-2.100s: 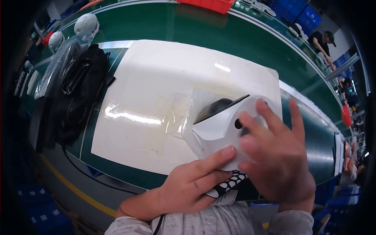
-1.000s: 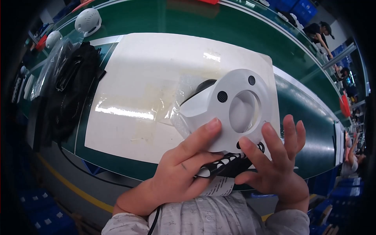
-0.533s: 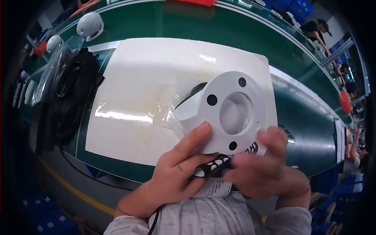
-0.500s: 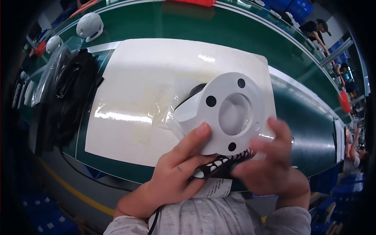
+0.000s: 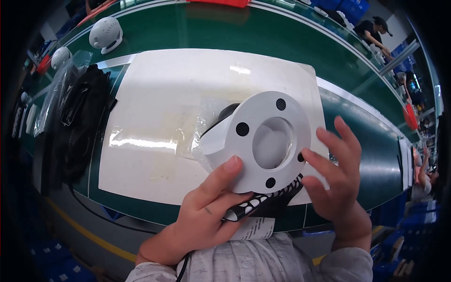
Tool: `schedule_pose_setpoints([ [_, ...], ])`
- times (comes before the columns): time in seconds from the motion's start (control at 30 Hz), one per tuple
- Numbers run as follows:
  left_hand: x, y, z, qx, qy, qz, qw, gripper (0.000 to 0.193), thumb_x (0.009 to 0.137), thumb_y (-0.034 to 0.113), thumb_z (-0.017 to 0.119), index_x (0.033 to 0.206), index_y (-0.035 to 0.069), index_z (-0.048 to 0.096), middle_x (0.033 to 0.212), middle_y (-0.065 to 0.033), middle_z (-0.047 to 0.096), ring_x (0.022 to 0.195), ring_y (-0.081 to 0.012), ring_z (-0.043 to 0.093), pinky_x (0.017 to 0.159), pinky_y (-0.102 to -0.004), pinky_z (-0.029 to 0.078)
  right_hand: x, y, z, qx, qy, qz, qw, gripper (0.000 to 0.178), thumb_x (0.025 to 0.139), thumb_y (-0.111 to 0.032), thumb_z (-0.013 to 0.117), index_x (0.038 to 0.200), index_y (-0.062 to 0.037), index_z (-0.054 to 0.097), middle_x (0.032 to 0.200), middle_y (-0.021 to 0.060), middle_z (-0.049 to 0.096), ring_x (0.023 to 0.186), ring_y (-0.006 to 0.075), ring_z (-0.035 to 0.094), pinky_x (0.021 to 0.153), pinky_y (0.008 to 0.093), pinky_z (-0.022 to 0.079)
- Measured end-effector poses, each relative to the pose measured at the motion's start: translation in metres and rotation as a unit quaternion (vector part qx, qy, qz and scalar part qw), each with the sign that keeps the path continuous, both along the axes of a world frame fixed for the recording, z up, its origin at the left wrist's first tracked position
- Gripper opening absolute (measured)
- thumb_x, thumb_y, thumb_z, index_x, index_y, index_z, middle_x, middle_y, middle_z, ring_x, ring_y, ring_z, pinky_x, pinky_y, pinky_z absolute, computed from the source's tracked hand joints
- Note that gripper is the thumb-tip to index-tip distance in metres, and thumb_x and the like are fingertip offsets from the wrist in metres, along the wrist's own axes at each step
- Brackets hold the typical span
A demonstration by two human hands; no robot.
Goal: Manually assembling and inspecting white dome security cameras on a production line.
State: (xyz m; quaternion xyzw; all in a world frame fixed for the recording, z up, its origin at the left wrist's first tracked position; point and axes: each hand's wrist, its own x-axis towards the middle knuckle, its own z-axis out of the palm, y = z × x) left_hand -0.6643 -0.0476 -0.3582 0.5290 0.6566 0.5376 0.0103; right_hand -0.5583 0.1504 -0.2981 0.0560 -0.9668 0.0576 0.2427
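Note:
A white plastic round base (image 5: pixel 232 145) with a wide central hole is tilted up above the white board, its underside facing me. Several round black foot pads (image 5: pixel 242 129) sit around its ring. My left hand (image 5: pixel 206 211) grips the lower left of the base, thumb on the underside. Under its fingers is a curled black sheet (image 5: pixel 251 205) with white round spots, also held by that hand. My right hand (image 5: pixel 336 174) has its fingers spread, one fingertip at the black pad (image 5: pixel 301 157) on the base's right edge. A dark part shows behind the base.
A white board (image 5: pixel 141 164) covers the green table (image 5: pixel 174 28), with clear plastic film (image 5: pixel 188 141) on it. Black bags (image 5: pixel 84 122) lie at the left. Two white rounded devices (image 5: pixel 105 35) stand at the far left. A co-worker (image 5: pixel 373 35) is at the far right.
A black pad now fills the bare round recess on the base's right side. My right hand has risen slightly and spread its fingers. The base has shifted a little left.

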Motion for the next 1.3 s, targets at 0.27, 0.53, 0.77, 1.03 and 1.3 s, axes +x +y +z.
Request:
schedule_pose_setpoints([
  [0.27,0.000,0.002,0.001,-0.007,0.004,-0.006,1.000,0.026,0.063,-0.005,0.068,0.087,-0.002,0.059,0.137,-0.0192,0.017,0.104,-0.0331,0.052,0.083,-0.0355,0.045,-0.010,0.000,-0.005,-0.284,0.021,0.001,0.959,0.042,0.083,-0.029,0.054,0.113,-0.0005,0.047,0.111,0.0141,0.050,0.111,0.0241,0.041,0.092,0.0368,0.031],
  [0.53,-0.003,-0.011,0.001,0.055,-0.099,-0.028,0.993,0.029,0.061,-0.002,0.070,0.089,-0.001,0.060,0.127,-0.0263,0.035,0.081,-0.0211,0.062,0.072,-0.0281,0.050,-0.037,0.016,0.004,-0.806,-0.053,0.104,0.580,0.024,0.081,-0.008,0.053,0.102,0.0031,0.047,0.093,0.0094,0.056,0.087,0.0151,0.055,0.080,0.0260,0.044],
  [0.77,-0.007,-0.014,-0.005,0.040,-0.121,-0.003,0.992,0.031,0.064,-0.003,0.069,0.091,0.001,0.056,0.122,-0.0239,0.041,0.079,-0.0189,0.061,0.065,-0.0261,0.048,-0.117,0.137,-0.041,-0.067,0.162,-0.217,0.960,0.012,0.080,-0.010,0.053,0.089,-0.0030,0.057,0.086,0.0101,0.057,0.081,0.0199,0.056,0.070,0.0331,0.044],
  [1.03,-0.015,-0.018,-0.005,0.005,-0.095,-0.011,0.995,0.036,0.059,-0.007,0.068,0.092,-0.001,0.052,0.118,-0.0256,0.042,0.080,-0.0224,0.062,0.069,-0.0290,0.050,-0.135,0.248,-0.099,0.110,-0.074,-0.396,0.909,0.022,0.082,-0.021,0.046,0.090,-0.0052,0.057,0.087,0.0085,0.058,0.086,0.0252,0.055,0.073,0.0395,0.042],
  [1.3,-0.024,-0.030,-0.018,0.034,-0.239,-0.048,0.969,0.033,0.062,0.001,0.071,0.092,0.001,0.057,0.113,-0.0177,0.050,0.086,-0.0263,0.059,0.073,-0.0314,0.048,-0.103,0.203,-0.110,-0.059,0.141,-0.227,0.962,0.025,0.080,-0.011,0.053,0.103,-0.0008,0.053,0.112,0.0168,0.051,0.106,0.0285,0.048,0.091,0.0367,0.035],
])
